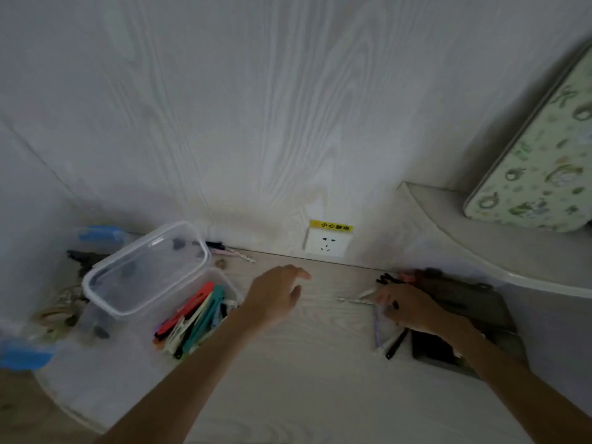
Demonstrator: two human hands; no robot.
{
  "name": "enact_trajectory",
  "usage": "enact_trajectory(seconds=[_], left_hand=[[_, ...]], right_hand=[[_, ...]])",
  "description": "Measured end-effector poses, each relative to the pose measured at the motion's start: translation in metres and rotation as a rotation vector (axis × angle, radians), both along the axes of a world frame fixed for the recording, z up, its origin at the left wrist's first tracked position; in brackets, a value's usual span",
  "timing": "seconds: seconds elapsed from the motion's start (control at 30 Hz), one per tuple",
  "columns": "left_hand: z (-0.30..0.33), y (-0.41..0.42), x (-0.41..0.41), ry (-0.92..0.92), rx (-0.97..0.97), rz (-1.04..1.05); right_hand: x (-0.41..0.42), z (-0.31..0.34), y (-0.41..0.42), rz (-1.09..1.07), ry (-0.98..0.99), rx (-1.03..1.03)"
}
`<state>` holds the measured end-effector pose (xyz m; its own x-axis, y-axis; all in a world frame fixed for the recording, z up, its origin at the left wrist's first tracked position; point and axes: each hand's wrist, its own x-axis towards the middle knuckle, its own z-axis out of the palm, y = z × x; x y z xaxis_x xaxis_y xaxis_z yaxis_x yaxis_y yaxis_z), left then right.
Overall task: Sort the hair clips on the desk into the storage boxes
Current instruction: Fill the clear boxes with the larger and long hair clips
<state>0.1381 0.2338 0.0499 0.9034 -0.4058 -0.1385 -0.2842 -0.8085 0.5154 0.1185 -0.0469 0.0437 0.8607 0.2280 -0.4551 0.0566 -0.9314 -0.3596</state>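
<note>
A clear storage box left of centre holds several long coloured hair clips, red, teal, white and black. Its clear lid leans up over its left part. My left hand hovers just right of this box, fingers relaxed and spread, holding nothing. My right hand rests on a loose pile of hair clips at the right of the desk, fingers curled down onto them. Whether it grips one I cannot tell. More clips lie behind that hand. A few clips lie by the back wall.
A second clear box with blue latches stands at the far left with hair ties in it. A dark flat pouch lies under my right wrist. A wall socket sits at the desk's back edge. A shelf carries a patterned box.
</note>
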Motion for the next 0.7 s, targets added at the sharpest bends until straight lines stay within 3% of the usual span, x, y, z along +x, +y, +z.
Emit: enact_trajectory(seconds=[0.1, 0.2, 0.3, 0.4, 0.5, 0.7], left_hand=[[-0.02, -0.057, 0.003, 0.056, 0.1, -0.241], [-0.038, -0.094, 0.0, 0.088, 0.258, -0.425], [-0.053, -0.105, -0.007, 0.077, 0.34, -0.445], [-0.061, -0.093, -0.015, -0.019, 0.3, -0.424], [-0.063, -0.076, -0.014, -0.153, 0.175, -0.362], [-0.048, -0.044, -0.003, -0.111, 0.378, -0.254]], right_hand=[[-0.015, 0.001, -0.018, 0.068, 0.094, -0.217], [-0.027, 0.002, -0.014, 0.193, -0.145, -0.436], [-0.037, -0.013, -0.013, 0.262, -0.142, -0.509], [-0.038, -0.017, -0.013, 0.194, -0.055, -0.485], [-0.033, -0.02, -0.011, 0.122, -0.012, -0.319], [-0.027, -0.04, 0.044, 0.019, -0.135, -0.027]])
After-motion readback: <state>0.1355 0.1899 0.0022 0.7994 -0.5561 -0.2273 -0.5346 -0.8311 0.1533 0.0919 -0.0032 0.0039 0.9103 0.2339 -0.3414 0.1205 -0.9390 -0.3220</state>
